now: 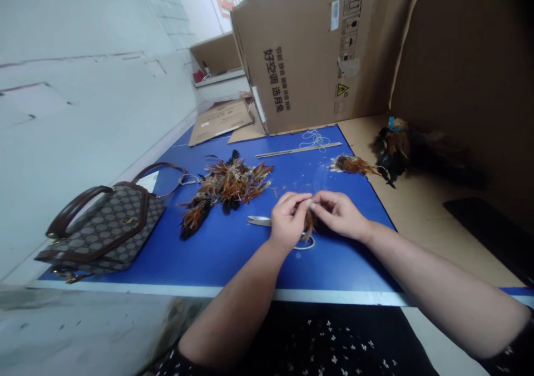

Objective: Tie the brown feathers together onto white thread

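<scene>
My left hand (288, 218) and my right hand (339, 213) meet over the blue table, thumbs and fingers pinched together on the pale top end of a small feather bundle (308, 226). Its brown feathers hang down between the hands. Under them lie scissors (259, 220), blades pointing left and one handle loop showing below; the middle is hidden. A large loose pile of brown, orange and black feathers (233, 181) lies to the left. A smaller feather bunch (352, 164) rests to the right, beyond my right hand.
A patterned handbag (112, 226) lies at the left. Thin sticks (298, 151) and tangled string (316, 139) are at the back, before a large cardboard box (308, 59). Dark feather bundles (392, 145) and a black flat object (488, 231) are on cardboard at the right.
</scene>
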`<action>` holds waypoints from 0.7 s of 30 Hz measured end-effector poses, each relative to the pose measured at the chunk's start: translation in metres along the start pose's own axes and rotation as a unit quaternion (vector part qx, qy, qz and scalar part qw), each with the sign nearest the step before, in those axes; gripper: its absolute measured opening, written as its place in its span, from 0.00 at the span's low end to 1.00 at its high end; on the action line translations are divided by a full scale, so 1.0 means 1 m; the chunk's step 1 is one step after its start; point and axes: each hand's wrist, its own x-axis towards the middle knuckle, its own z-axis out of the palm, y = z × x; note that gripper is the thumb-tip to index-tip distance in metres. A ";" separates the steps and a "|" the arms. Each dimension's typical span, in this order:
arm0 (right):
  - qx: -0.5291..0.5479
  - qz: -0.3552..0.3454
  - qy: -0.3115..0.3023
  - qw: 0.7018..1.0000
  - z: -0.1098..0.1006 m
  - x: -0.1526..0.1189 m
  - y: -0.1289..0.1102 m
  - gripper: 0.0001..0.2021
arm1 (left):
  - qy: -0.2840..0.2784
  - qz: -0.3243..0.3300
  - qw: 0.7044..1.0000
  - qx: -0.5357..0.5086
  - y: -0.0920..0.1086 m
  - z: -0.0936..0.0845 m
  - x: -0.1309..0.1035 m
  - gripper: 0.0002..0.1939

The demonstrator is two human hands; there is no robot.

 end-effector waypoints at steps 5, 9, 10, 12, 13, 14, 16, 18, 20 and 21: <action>-0.009 0.001 0.008 1.000 0.001 0.001 -0.002 0.16 | -0.008 -0.012 1.000 -0.019 -0.003 0.002 -0.002 0.09; 0.001 -0.005 0.015 1.000 0.000 0.002 -0.002 0.16 | 0.015 -0.101 0.991 -0.090 -0.003 0.006 -0.004 0.16; -0.002 -0.010 0.018 1.000 -0.001 0.002 -0.002 0.15 | 0.020 -0.140 0.982 -0.122 -0.003 0.008 -0.005 0.21; -0.006 -0.022 0.016 1.000 -0.002 0.002 -0.001 0.15 | 0.004 -0.201 0.966 -0.165 -0.003 0.009 -0.005 0.28; -0.003 -0.023 0.020 1.000 -0.003 0.002 -0.001 0.15 | -0.013 -0.222 0.958 -0.180 -0.003 0.010 -0.006 0.27; 0.004 -0.026 0.024 0.999 -0.003 0.003 -0.001 0.15 | -0.031 -0.235 0.951 -0.196 -0.003 0.010 -0.006 0.26; 0.015 -0.025 0.044 0.999 -0.004 0.003 -0.001 0.15 | -0.052 -0.254 0.941 -0.219 -0.001 0.010 -0.008 0.23; 0.019 -0.014 0.063 0.998 -0.005 0.003 -0.002 0.17 | -0.052 -0.272 0.934 -0.227 0.005 0.009 -0.008 0.21; 0.015 0.003 0.070 0.997 -0.005 0.003 -0.002 0.21 | -0.044 -0.291 0.931 -0.216 0.012 0.005 -0.006 0.20; 0.012 0.012 0.069 0.997 -0.005 0.003 -0.002 0.23 | -0.046 -0.296 0.932 -0.205 0.016 0.001 -0.004 0.20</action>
